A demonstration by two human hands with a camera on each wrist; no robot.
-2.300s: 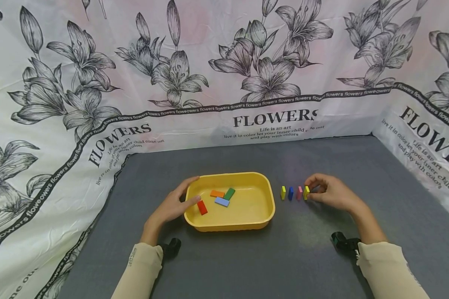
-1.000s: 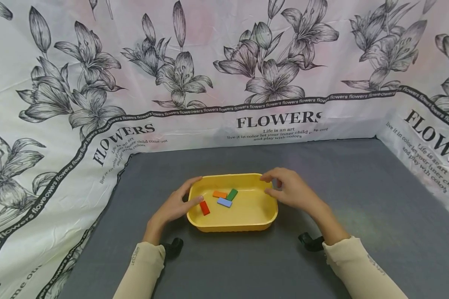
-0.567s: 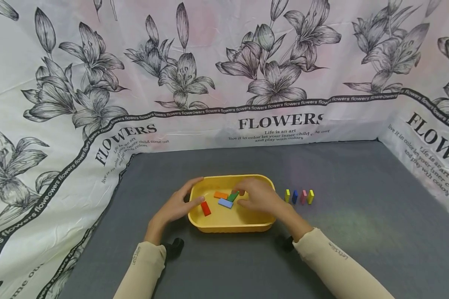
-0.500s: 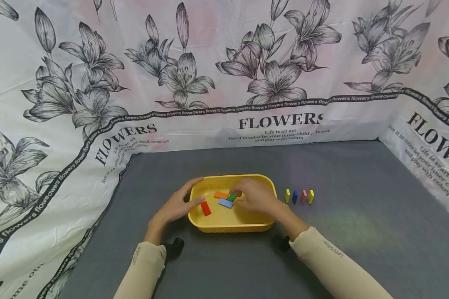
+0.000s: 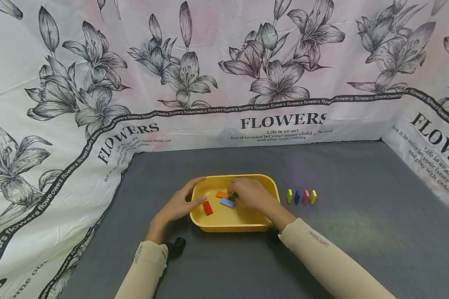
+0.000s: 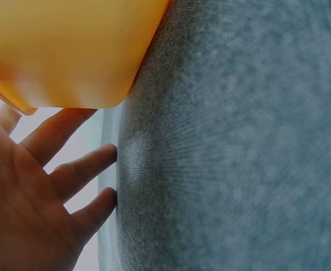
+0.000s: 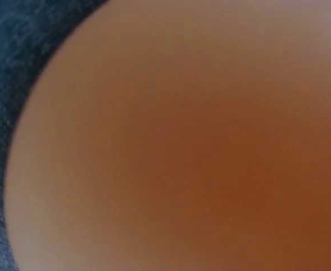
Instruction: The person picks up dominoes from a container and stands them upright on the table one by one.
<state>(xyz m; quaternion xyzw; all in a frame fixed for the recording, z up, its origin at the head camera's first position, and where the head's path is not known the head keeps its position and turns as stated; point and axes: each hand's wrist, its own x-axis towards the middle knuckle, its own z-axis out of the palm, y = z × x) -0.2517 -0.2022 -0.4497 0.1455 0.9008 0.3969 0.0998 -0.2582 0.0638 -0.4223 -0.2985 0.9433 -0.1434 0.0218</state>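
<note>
Inside the yellow tray (image 5: 232, 228), the right hand (image 5: 251, 194) pinches the green block (image 5: 233, 197); the left hand (image 5: 176, 205), fingers apart, touches its rim. The right sleeve (image 5: 321, 249) reads "LetsSlim", the flowered cloth (image 5: 205, 133) "FLOWERS".

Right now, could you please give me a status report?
Left hand resting on yellow tray. Right hand pinching green block. Orange block, light-blue block close beside it.

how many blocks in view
8: red block, orange block, light blue block, green block in the yellow tray; yellow block, dark blue block, pink block, second yellow block lined up on the table. The right hand might hide more.
</note>
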